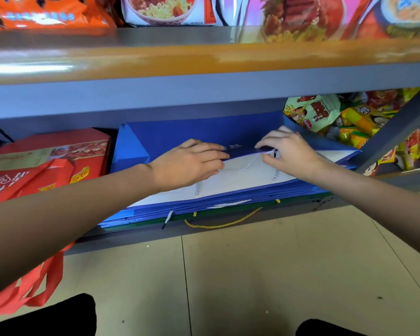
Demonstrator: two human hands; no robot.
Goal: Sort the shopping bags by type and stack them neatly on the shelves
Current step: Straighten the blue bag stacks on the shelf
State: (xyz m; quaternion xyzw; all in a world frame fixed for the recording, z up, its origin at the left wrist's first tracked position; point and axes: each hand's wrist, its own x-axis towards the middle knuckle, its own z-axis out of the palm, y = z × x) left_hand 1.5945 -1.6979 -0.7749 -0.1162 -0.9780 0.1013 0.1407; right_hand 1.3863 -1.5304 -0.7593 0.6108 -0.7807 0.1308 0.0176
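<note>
A stack of flat blue paper shopping bags with white-and-blue cord handles lies on the bottom shelf. Under it sits a green bag with a yellow cord handle. My left hand lies flat on the top blue bag, fingers straight, at its folded edge. My right hand pinches the top bag's blue edge beside a cord handle. The top bag's white inner side shows towards me. To the left, red fabric bags lie on the same shelf, their red handles hanging down.
A red printed gift box sits behind the red bags. Snack packets fill the shelf's right side beyond a slanted grey brace. An orange-edged shelf with noodle packs overhangs closely. Beige floor tiles lie below.
</note>
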